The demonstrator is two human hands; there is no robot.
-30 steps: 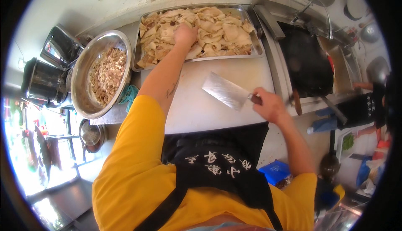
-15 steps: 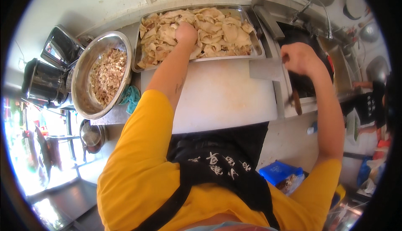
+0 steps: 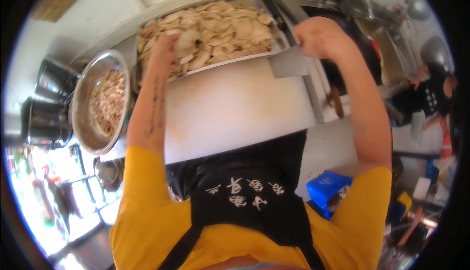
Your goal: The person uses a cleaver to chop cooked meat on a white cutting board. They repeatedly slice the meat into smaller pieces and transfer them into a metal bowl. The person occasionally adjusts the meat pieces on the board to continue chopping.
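Observation:
A wide metal tray (image 3: 220, 59) at the far side is heaped with pale, floppy slices (image 3: 240, 27) that look like meat or skin. My left hand (image 3: 165, 49) is over its left part, fingers closed on the edge of one pale slice (image 3: 187, 44). In my right hand (image 3: 320, 37) is a cleaver (image 3: 290, 63), my fist wrapped round its handle. Its broad blade points left, over the right far corner of the white cutting board (image 3: 235, 108). My fist hides most of the handle.
Left of the board stands a big steel bowl (image 3: 78, 123) of chopped brownish pieces (image 3: 108, 101). A wooden-handled tool (image 3: 336, 101) lies right of the board, beside a dark sink or pan area (image 3: 342, 69). A blue bag (image 3: 327, 189) sits lower right; another person (image 3: 431, 93) is at far right.
The view has turned and shifted. My left hand has moved from the middle of the heap towards the tray's left side, with a pale slice now at its fingers. My right hand still grips the cleaver.

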